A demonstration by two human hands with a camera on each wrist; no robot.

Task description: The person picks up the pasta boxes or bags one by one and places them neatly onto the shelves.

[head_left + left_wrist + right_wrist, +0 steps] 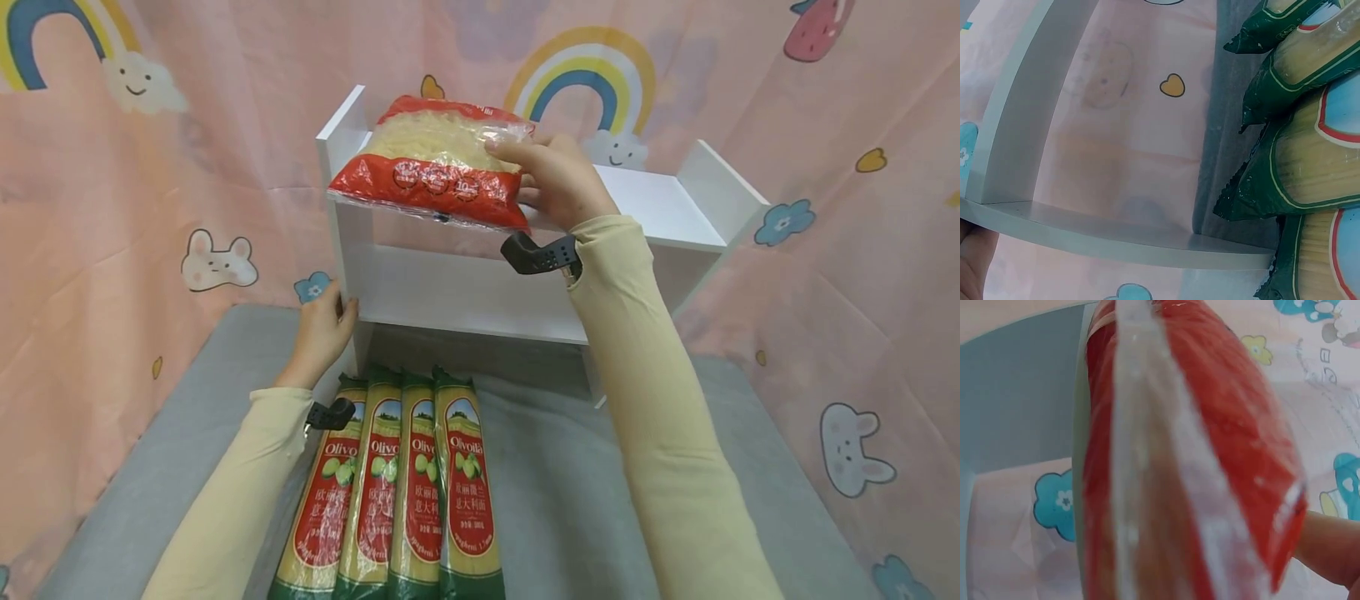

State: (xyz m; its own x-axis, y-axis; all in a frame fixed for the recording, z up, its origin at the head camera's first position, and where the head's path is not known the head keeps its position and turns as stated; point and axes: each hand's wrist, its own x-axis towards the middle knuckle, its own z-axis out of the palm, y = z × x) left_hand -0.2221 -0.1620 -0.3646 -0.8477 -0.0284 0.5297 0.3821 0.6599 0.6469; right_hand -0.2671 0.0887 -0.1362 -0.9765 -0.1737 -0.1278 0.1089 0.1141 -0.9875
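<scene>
My right hand [558, 179] grips the right end of a red and clear bag of dry noodles [442, 154], thumb on its upper face. The bag overlaps the left part of the white shelf's [652, 204] top board in the head view. Up close in the right wrist view, the bag's red wrapper [1229, 419] fills the middle, with part of a finger [1329, 547] at its lower right. Lower down, my left hand [322, 329] holds the front edge of the shelf's left side panel [348, 250]. Only a bit of that hand [975, 256] shows beside the panel in the left wrist view.
Several spaghetti packs [468, 467] lie side by side on the grey cloth [558, 500], their far ends near the shelf's lower opening. Behind the shelf hangs a pink curtain [262, 150] printed with rainbows and rabbits. Both wrists wear black straps [536, 254].
</scene>
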